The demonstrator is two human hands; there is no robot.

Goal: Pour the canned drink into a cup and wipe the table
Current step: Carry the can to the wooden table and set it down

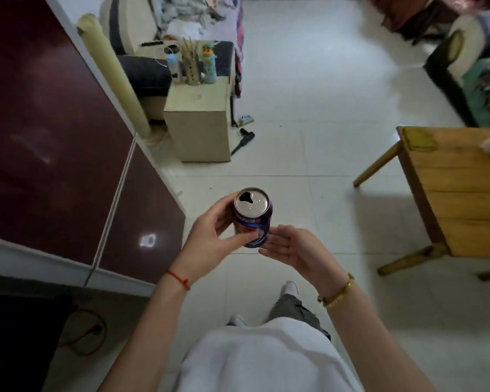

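Observation:
A blue drink can with a silver top is upright in front of me, and its mouth is open. My left hand grips it, fingers behind and thumb across the front. My right hand is just right of the can's base, palm up, fingers straight, fingertips near or touching the bottom. A wooden table stands at the right. No cup is in view.
A dark red cabinet runs along the left. Ahead stand a beige box-like stand with bottles and sticks on it, a rolled mat and a sofa with clutter. White tiled floor lies between.

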